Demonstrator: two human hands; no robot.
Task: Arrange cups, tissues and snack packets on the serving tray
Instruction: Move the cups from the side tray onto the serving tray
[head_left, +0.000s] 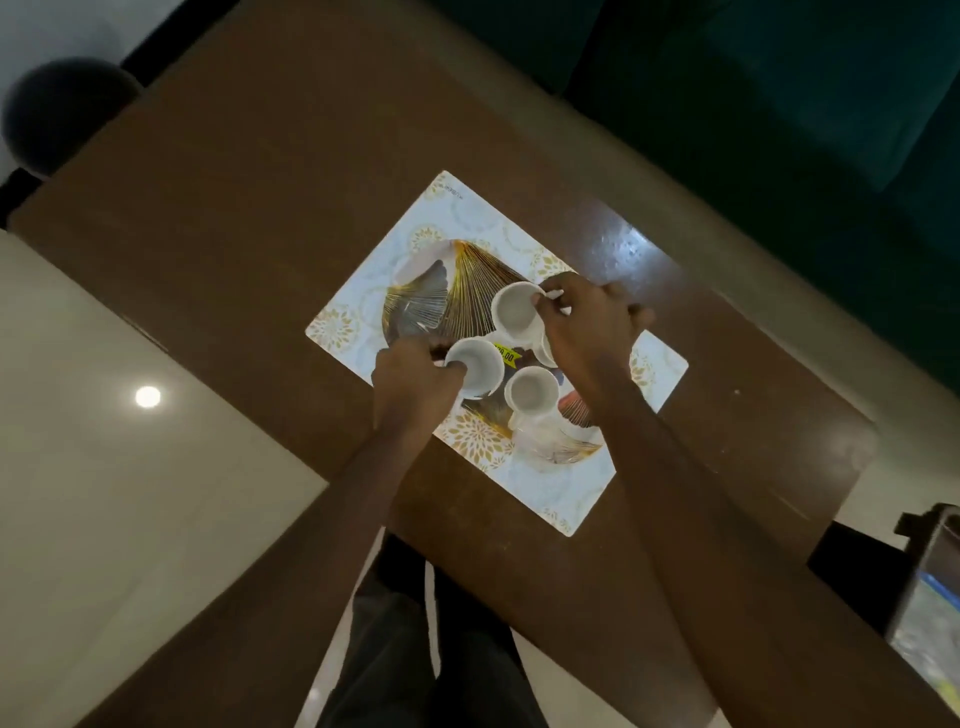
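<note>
On the brown bench (234, 208) the flat white-and-gold tray (452, 213) lies at an angle, twd the right end. Wide bare wood on its left and far sides, so plenty of room there. Narrower bare strip btwn the tray's right corner and the bench's rounded right corner. The tray's far half, with the gold fan print, carries nothing. All cups crowd its middle and right part.

Left hand (415, 379) comes over the tray's near-left edge. Its fingers (456, 368) are curled tight, w/ thumb, pinching the left rim of a white cup (475, 371); the cup is upright, mouth up, over the tray.

Right hand (587, 332) reaches across the right side. Its fingers (540, 307) are also narrow, pinched at the right rim of the far cup (514, 312); rim or handle, can't tell. This cup tilts a bit twd the camera.

A third cup (530, 392) stands free on the tray, just beside the left-hand cup and near the right wrist. A fourth cup (545, 349) shows only as a sliver under the right palm. A yellow sticker (506, 354) sits btwn the cups.

Green sofa (779, 104) lies past the far-right edge, pale floor (130, 519) on the left.
</note>
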